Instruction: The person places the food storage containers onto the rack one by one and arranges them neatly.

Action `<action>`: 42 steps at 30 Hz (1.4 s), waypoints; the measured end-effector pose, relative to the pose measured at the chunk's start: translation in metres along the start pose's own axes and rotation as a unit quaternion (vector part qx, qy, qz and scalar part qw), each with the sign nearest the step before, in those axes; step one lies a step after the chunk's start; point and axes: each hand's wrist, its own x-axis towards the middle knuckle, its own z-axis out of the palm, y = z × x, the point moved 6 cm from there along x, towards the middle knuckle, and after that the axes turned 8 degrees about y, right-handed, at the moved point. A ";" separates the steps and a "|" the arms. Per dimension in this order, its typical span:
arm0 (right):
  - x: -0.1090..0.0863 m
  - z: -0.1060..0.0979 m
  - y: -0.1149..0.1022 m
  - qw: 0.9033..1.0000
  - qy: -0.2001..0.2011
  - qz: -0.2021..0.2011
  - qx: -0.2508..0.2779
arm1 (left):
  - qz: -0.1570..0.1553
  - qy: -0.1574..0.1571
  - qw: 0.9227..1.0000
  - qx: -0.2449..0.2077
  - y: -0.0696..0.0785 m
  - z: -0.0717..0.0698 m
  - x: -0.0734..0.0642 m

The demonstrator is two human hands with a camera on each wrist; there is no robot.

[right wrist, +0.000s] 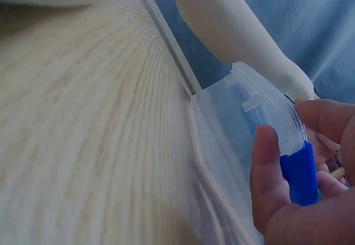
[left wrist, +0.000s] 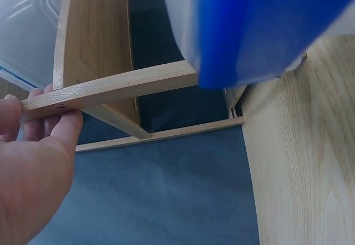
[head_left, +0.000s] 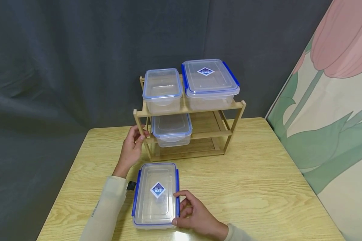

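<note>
My left hand (head_left: 131, 147) grips the front left post of a small wooden shelf rack (head_left: 234, 124), thumb on one side and fingers on the other. In the left wrist view that post (left wrist: 111, 90) runs between thumb and fingers. Before the rack, a clear lidded food container (head_left: 157, 211) with blue side clasps and a diamond label lies flat-topped near the table's front. My right hand (head_left: 196, 214) holds its right side, thumb at the near corner and index finger at the lid's edge. In the right wrist view, fingers lie by the blue clasp (right wrist: 299, 173).
On the rack's top shelf stand a smaller clear container (head_left: 163, 104) and a large one (head_left: 212, 85) with blue clasps. Another lidded container (head_left: 173, 134) sits on the middle shelf at the left. Behind the wooden table (head_left: 259, 187) hangs a dark curtain (head_left: 108, 67); a tulip-patterned curtain is at right.
</note>
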 end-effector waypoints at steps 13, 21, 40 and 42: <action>0.001 0.003 0.005 1.000 0.003 0.012 0.010 | 0.006 -0.003 1.000 0.009 -0.001 -0.001 0.000; 0.001 0.000 0.000 1.000 0.013 0.003 0.003 | 0.012 0.000 1.000 0.013 -0.001 -0.001 -0.001; 0.004 -0.012 -0.003 0.992 0.098 0.053 0.062 | 0.007 0.000 1.000 0.008 -0.006 -0.001 0.000; 0.005 -0.014 -0.004 0.991 0.101 0.049 0.075 | 0.006 0.000 1.000 0.008 -0.005 -0.001 0.000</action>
